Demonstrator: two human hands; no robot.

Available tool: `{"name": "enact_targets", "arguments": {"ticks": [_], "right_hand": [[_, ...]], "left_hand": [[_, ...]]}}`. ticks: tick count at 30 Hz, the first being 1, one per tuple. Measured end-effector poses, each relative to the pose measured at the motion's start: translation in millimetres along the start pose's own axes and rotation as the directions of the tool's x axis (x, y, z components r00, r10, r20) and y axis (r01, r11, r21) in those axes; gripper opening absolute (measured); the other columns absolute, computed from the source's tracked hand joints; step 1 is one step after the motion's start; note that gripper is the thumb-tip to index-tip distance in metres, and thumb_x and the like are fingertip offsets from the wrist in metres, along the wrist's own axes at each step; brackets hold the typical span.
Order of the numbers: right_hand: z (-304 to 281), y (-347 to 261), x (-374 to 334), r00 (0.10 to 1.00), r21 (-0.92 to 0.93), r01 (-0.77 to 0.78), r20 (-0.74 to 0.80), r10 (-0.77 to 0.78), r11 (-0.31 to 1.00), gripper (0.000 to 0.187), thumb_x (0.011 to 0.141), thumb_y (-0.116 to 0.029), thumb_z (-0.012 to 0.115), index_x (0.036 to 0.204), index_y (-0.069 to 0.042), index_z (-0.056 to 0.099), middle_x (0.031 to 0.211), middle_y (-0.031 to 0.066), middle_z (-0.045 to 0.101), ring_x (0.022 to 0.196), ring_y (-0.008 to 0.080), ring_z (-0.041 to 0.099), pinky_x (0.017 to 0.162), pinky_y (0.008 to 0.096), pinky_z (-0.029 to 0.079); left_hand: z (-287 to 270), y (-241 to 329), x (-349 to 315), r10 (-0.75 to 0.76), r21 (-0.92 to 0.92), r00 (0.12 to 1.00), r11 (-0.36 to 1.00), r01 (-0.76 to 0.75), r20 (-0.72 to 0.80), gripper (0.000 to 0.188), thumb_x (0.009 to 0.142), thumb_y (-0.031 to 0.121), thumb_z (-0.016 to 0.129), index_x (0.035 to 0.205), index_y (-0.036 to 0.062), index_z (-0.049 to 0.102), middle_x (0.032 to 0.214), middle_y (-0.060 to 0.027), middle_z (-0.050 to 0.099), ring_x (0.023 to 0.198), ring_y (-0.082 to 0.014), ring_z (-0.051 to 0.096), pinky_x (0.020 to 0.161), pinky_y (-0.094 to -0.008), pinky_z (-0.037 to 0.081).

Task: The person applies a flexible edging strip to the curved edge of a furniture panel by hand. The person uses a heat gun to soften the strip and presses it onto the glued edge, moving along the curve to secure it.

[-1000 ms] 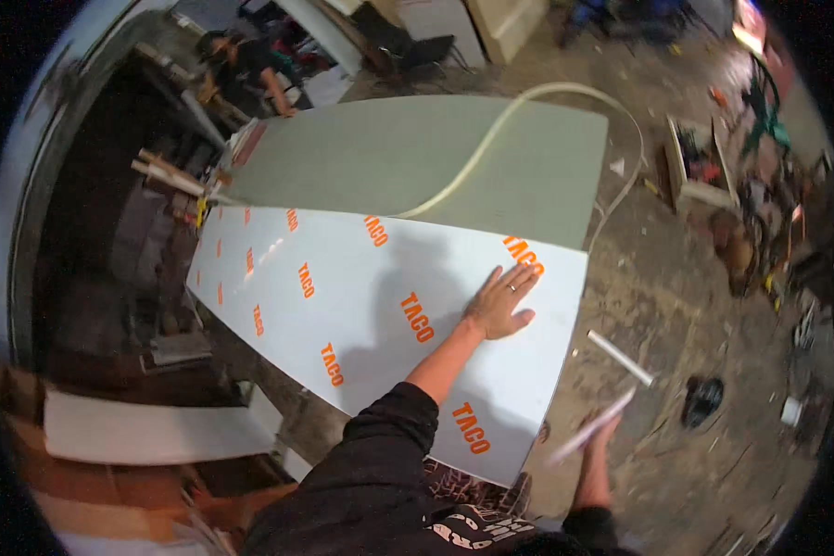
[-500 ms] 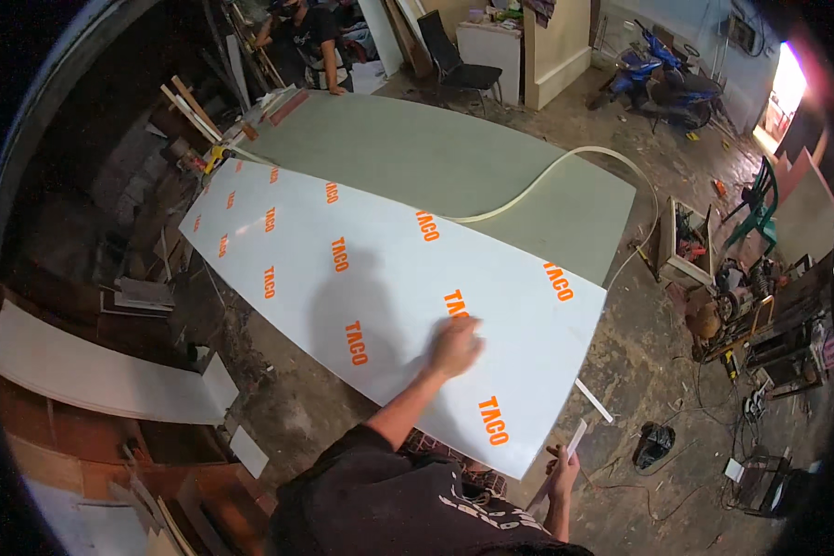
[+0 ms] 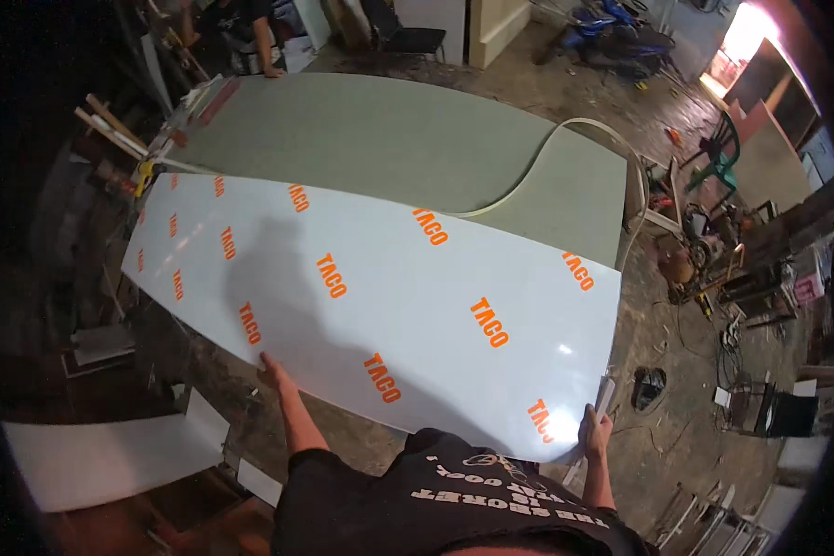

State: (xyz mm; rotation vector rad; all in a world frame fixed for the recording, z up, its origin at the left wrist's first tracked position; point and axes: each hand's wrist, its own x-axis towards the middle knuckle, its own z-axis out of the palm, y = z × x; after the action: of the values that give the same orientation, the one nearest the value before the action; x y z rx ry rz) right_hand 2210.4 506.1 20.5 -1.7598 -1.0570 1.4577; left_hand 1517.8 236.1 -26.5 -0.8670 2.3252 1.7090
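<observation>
A large white panel with orange printing lies over a grey-green board. My left hand is at the panel's near long edge, with a fingertip on top and the rest of the fingers around or below the rim. At the near right corner, my right hand is closed around a narrow pale strip, which stands up along the panel's short edge. Whether that hand also grips the panel is hard to make out. A cream edging band curves loosely across the green board.
Another person's hand rests on the board's far edge. A yellow tool is at the far left corner. Tools and cables clutter the right floor, near a green chair. White offcuts lie at the lower left.
My left hand has gone from above the panel's middle to its near edge, further left. The right hand, still holding the strip, has come up against the panel's corner. The view has shifted.
</observation>
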Motion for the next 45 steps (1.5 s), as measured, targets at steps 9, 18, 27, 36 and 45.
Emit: {"name": "enact_targets", "arguments": {"ticks": [9,18,27,36,45], "right_hand": [[1.9,-18.1,26.9,1.000,-0.018,0.021,-0.013,-0.021,1.000,0.027,0.089,-0.024,0.068,0.069,-0.012,0.053,0.060,-0.0077,0.045,0.049,0.0036,0.037,0.044,0.0228,0.026],[3.8,-123.9,185.6,0.983,-0.137,0.156,0.115,-0.141,0.978,0.025,0.090,-0.030,0.066,0.080,-0.007,0.062,0.064,-0.0100,0.048,0.053,0.0016,0.037,0.047,0.0219,0.026],[7.9,-221.7,374.1,0.937,-0.163,0.293,0.244,-0.249,0.942,0.034,0.088,-0.031,0.069,0.084,0.002,0.067,0.070,-0.0041,0.057,0.059,0.0036,0.045,0.051,0.0230,0.035],[7.5,-277.0,478.4,0.917,-0.299,0.376,0.258,-0.305,0.877,0.032,0.086,-0.029,0.072,0.093,0.002,0.068,0.074,-0.0030,0.060,0.062,0.0045,0.049,0.054,0.0237,0.040],[19.8,-313.4,486.6,0.854,-0.629,0.487,0.198,-0.481,0.606,0.045,0.084,-0.042,0.069,0.095,0.002,0.069,0.072,0.0107,0.068,0.067,0.0114,0.059,0.063,0.0335,0.049]], "left_hand": [[-6.6,8.4,18.2,0.080,-0.068,0.984,0.995,-0.070,0.162,0.079,0.088,0.058,0.057,0.133,-0.0052,0.043,0.124,-0.0207,0.057,0.107,-0.0343,0.060,0.087,-0.0468,0.053],[93.3,29.2,-64.4,0.113,0.274,0.992,0.954,-0.122,0.050,0.080,0.090,0.059,0.054,0.129,-0.0106,0.047,0.129,-0.0218,0.054,0.111,-0.0335,0.058,0.092,-0.0430,0.048],[178.1,44.7,-144.9,0.182,0.166,0.982,0.968,-0.188,0.050,0.061,0.092,0.046,0.058,0.102,-0.0140,0.059,0.112,-0.0244,0.062,0.096,-0.0329,0.064,0.078,-0.0416,0.051],[236.0,24.3,-208.6,0.144,0.215,0.988,0.964,-0.153,0.056,0.048,0.090,0.032,0.066,0.107,-0.0125,0.062,0.102,-0.0174,0.068,0.083,-0.0252,0.065,0.071,-0.0402,0.052],[242.1,3.3,-211.3,0.106,-0.161,0.936,0.985,-0.054,0.335,0.038,0.089,0.026,0.066,0.111,-0.0025,0.056,0.093,-0.0139,0.065,0.080,-0.0270,0.066,0.063,-0.0387,0.058]]}}
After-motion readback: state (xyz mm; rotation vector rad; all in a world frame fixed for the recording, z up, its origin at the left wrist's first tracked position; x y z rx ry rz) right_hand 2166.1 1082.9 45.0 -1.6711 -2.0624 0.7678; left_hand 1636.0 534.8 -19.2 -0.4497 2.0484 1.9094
